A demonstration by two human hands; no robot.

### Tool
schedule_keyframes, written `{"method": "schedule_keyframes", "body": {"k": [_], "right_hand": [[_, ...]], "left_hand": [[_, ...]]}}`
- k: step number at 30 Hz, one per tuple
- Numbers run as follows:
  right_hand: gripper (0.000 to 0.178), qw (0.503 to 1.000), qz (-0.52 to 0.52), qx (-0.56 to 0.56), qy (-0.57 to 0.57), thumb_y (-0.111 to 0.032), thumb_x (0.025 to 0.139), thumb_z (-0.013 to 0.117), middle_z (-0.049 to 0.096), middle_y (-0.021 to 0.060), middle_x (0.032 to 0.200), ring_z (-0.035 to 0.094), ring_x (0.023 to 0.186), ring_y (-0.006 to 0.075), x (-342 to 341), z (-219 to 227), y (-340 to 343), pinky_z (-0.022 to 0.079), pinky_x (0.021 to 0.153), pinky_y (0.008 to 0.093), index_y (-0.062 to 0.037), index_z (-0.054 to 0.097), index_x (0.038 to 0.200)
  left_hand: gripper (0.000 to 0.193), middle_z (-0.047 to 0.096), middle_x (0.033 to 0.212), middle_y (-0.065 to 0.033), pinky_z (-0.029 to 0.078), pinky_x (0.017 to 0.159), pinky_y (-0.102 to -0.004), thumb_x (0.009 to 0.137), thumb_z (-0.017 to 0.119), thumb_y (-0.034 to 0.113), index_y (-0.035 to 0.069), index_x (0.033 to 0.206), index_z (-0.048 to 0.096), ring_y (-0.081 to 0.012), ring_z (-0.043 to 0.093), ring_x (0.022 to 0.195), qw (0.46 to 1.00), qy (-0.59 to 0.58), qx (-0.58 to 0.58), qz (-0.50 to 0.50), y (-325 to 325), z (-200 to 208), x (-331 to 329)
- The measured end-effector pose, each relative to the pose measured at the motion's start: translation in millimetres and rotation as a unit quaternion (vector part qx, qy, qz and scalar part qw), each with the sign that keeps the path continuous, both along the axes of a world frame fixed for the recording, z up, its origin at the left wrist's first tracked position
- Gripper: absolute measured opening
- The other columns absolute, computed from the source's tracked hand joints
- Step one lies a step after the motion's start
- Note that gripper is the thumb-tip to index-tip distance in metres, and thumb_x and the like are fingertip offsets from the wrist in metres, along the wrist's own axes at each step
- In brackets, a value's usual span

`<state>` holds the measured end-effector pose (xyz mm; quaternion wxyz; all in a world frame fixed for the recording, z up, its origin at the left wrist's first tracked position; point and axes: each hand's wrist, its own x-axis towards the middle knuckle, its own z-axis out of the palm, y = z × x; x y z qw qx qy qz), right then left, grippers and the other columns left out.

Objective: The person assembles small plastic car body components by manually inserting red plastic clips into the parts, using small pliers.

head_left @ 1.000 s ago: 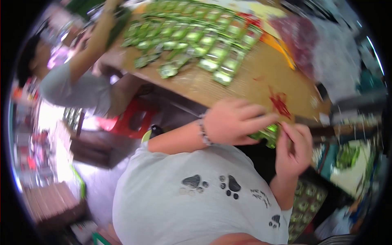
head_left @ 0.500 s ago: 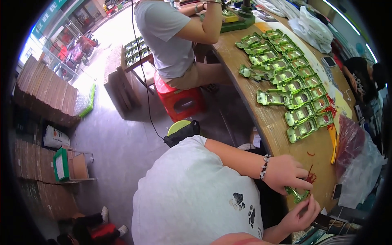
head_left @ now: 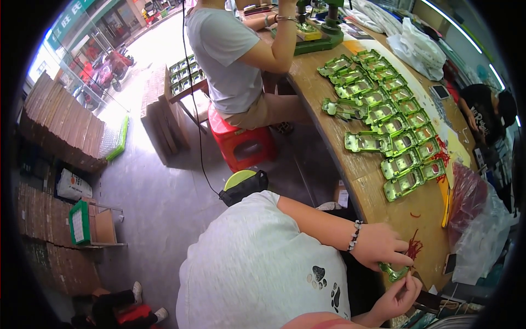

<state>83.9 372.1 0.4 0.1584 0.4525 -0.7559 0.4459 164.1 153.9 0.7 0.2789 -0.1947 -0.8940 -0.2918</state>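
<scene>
My left hand (head_left: 380, 244) is closed around a small green plastic toy car shell (head_left: 393, 272) at the table's near edge. The fingers cover much of the shell. Just below it my right hand (head_left: 399, 299) has thumb and fingertips pinched together at the shell's lower edge. Whatever lies between those fingertips is too small to make out. A bunch of short red wires (head_left: 415, 245) lies on the table beside my left fingers. Farther up stand rows of similar green car shells (head_left: 401, 164), open side up, with one single shell (head_left: 368, 142) set a little apart.
Beyond the single red wire (head_left: 415, 215) is a yellow-handled tool (head_left: 446, 208). Clear plastic bags (head_left: 482, 236) and a phone (head_left: 450, 264) lie at the right. A co-worker (head_left: 230, 60) sits on a red stool (head_left: 244, 145) by a green press (head_left: 323, 38). Cardboard stacks (head_left: 60, 126) stand left.
The view has shifted slightly. My right hand has moved a little down and left, staying by the shell. More of the red wire bunch shows beside my left fingers.
</scene>
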Motion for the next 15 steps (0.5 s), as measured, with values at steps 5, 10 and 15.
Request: {"method": "schedule_keyframes", "body": {"k": [5, 10, 15], "right_hand": [[0.015, 0.986, 0.018, -0.025, -0.165, 0.01, 0.097, 0.053, 0.055, 0.0097, 0.105, 0.056, 0.099, 0.0182, 20, 1, 19, 0.048, 0.088, 0.0285, 0.0084, 0.062, 0.11], [0.014, 0.937, 0.0, -0.085, -0.34, 0.011, 0.094, 0.057, 0.056, 0.0094, 0.104, 0.057, 0.092, 0.0162, 40, -23, 45, 0.048, 0.082, 0.026, 0.0072, 0.063, 0.106], [0.014, 0.952, -0.113, -0.08, -0.274, 0.011, 0.092, 0.061, 0.059, 0.0085, 0.097, 0.058, 0.086, 0.0152, 64, -20, 46, 0.048, 0.074, 0.0227, 0.0076, 0.067, 0.104]], "left_hand": [[0.071, 0.059, 0.108, -0.0124, 0.053, 0.071, -0.0474, 0.072, 0.081, 0.027, 0.016, 0.135, 0.05, -0.0361, 0.064, 0.091, 0.995, -0.078, 0.013, -0.065, 14, -8, -6], [0.069, 0.061, 0.111, -0.0142, 0.053, 0.074, -0.0463, 0.075, 0.08, 0.024, 0.012, 0.136, 0.049, -0.0358, 0.065, 0.098, 0.967, -0.19, 0.081, -0.149, 30, -19, 3], [0.069, 0.064, 0.109, -0.0139, 0.054, 0.075, -0.0438, 0.076, 0.08, 0.024, 0.012, 0.138, 0.051, -0.0362, 0.066, 0.091, 0.96, -0.203, 0.061, -0.181, 41, -15, -1]]}}
